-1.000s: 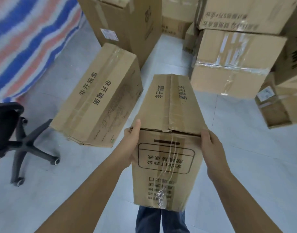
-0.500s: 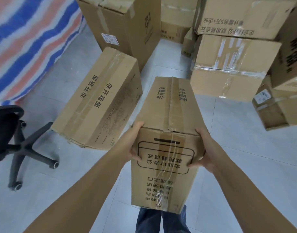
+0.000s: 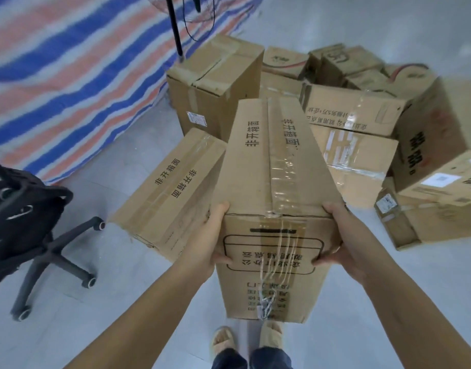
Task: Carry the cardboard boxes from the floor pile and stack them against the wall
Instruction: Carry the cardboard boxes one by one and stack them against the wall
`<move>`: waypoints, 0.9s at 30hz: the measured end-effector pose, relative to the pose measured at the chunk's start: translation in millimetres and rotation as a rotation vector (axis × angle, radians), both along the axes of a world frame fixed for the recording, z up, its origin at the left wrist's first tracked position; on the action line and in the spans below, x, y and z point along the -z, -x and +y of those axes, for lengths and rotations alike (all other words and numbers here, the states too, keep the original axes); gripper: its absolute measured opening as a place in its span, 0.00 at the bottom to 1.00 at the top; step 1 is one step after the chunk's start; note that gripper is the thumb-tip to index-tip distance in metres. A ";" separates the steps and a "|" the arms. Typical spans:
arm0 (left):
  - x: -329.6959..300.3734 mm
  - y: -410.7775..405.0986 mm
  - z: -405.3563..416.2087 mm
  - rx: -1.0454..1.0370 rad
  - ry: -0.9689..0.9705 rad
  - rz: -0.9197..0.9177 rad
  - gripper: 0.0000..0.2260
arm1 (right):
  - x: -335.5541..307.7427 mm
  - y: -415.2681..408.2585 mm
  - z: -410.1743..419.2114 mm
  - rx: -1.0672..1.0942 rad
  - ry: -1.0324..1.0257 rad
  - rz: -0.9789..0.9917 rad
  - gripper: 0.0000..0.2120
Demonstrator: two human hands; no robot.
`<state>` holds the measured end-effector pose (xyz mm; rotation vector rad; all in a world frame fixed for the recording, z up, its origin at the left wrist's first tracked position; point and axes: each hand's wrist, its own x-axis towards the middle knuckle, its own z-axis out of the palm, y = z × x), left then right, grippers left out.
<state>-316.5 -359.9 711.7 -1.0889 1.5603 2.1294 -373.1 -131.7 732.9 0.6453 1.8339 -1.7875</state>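
Observation:
A long taped cardboard box (image 3: 271, 166) with black printed characters is lifted off the floor in front of me. My left hand (image 3: 206, 241) grips its near left corner, fingers curled round onto the end face. My right hand (image 3: 340, 238) grips the near right corner the same way. A matching box (image 3: 170, 193) lies on the floor just left of it. Behind stands the floor pile: a tall box (image 3: 215, 83) and several more boxes (image 3: 356, 110) heaped to the right.
A black office chair (image 3: 29, 209) on castors stands at the left. A striped blue, red and white tarp (image 3: 69, 62) covers the far left. A dark pole (image 3: 175, 25) rises by the tall box. My sandalled feet (image 3: 247, 339) are on the pale tiled floor.
The box has risen clear of the floor in both hands. My view has lifted and pulled back, showing more of the pile, and my fingers now wrap further round the end face.

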 end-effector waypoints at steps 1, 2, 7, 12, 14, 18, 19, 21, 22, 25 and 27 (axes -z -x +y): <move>-14.8 -0.5 -0.1 -0.025 0.005 0.036 0.15 | -15.3 1.7 -1.0 -0.007 0.001 0.046 0.08; -30.3 -1.8 0.3 -0.049 0.007 0.072 0.15 | -30.4 3.3 -2.2 -0.013 0.004 0.094 0.07; -96.0 -18.4 4.8 -0.213 0.051 0.282 0.11 | -97.7 12.1 -8.5 -0.139 0.083 0.314 0.05; -141.1 -57.8 25.8 -0.442 0.183 0.425 0.06 | -143.5 8.3 -9.3 -0.346 0.185 0.421 0.09; -151.5 -82.2 40.3 -0.544 0.228 0.438 0.06 | -152.4 0.2 -6.4 -0.426 0.233 0.414 0.12; -163.6 -145.7 73.8 -0.737 0.306 0.420 0.06 | -160.9 -28.5 -2.3 -0.621 0.292 0.386 0.12; -163.9 -163.9 81.8 -0.774 0.321 0.411 0.06 | -160.0 -38.8 -2.4 -0.672 0.298 0.378 0.12; -160.9 -203.8 97.4 -0.873 0.335 0.370 0.06 | -154.8 -65.0 -4.5 -0.766 0.290 0.345 0.13; -157.9 -225.3 105.3 -0.927 0.337 0.344 0.06 | -151.1 -80.7 -6.5 -0.800 0.279 0.317 0.15; -144.3 -290.0 132.1 -1.066 0.331 0.277 0.09 | -137.3 -131.8 -11.5 -0.909 0.243 0.243 0.14; -132.2 -330.2 151.3 -1.156 0.315 0.227 0.10 | -124.9 -164.4 -13.0 -1.017 0.221 0.220 0.16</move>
